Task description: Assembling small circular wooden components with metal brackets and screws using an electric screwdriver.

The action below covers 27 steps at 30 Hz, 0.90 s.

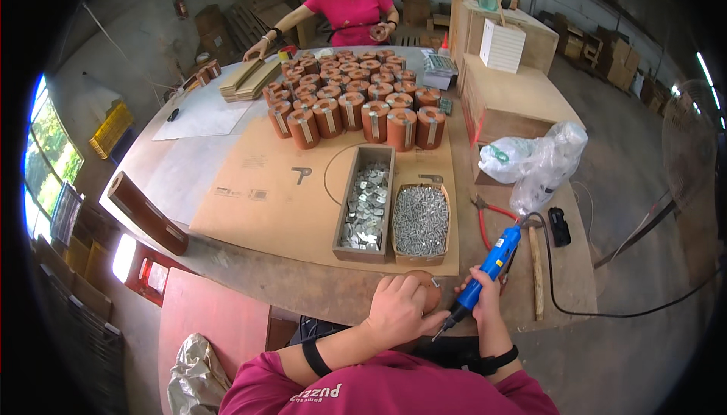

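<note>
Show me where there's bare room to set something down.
Bare cardboard lies between the long brown tube and the narrow tray. The box top between the white block and plastic bags is free. Cylinders crowd the far side; pliers, hammer and blue screwdriver crowd the near right.

the blue screwdriver [497,257] seems smooth plastic, the screws [421,222] shiny metal.

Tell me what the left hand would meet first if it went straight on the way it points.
The brown cylinder, which the left hand is touching. Beyond it, the right hand with the blue power driver seems next in line, though depth is unclear in this view.
</note>
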Available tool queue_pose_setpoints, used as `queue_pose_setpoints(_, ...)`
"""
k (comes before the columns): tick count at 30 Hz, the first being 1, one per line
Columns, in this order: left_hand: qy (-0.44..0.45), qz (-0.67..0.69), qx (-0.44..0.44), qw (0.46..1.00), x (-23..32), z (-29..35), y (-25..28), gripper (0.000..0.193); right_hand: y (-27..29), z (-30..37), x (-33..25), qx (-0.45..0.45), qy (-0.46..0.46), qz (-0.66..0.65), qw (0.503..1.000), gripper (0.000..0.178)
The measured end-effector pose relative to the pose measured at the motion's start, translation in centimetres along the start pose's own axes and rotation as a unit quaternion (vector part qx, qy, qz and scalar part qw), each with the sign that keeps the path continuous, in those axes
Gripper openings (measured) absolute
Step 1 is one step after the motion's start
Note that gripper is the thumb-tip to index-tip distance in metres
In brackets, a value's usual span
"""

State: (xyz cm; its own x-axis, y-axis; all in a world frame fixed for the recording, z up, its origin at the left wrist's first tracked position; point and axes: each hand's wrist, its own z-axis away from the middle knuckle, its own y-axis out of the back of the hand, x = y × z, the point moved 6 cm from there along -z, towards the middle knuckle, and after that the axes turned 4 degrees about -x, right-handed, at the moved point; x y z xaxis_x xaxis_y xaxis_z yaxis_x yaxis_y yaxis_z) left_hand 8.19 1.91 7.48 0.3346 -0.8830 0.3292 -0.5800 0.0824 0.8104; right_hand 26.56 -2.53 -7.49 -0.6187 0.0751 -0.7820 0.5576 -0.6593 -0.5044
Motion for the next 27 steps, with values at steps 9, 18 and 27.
queue_pose_setpoints(9, -0.065, -0.107, -0.100, 0.987, -0.9, 1.0, -2.2, 0.033, -0.5, 0.2, -0.4, 0.002, 0.018, 0.013, 1.000, 0.023)
queue_pose_setpoints(18, -0.212, -0.127, -0.210, 0.946, -4.5, 0.6, 1.8, 0.020, -0.2, -0.2, -0.4, 0.004, 0.017, 0.003, 1.000, 0.024)
queue_pose_setpoints(27, -0.241, -0.107, -0.233, 0.936, -5.5, 1.0, 1.9, 0.017, 0.1, 0.1, -0.2, 0.012, 0.011, 0.008, 1.000, 0.027)
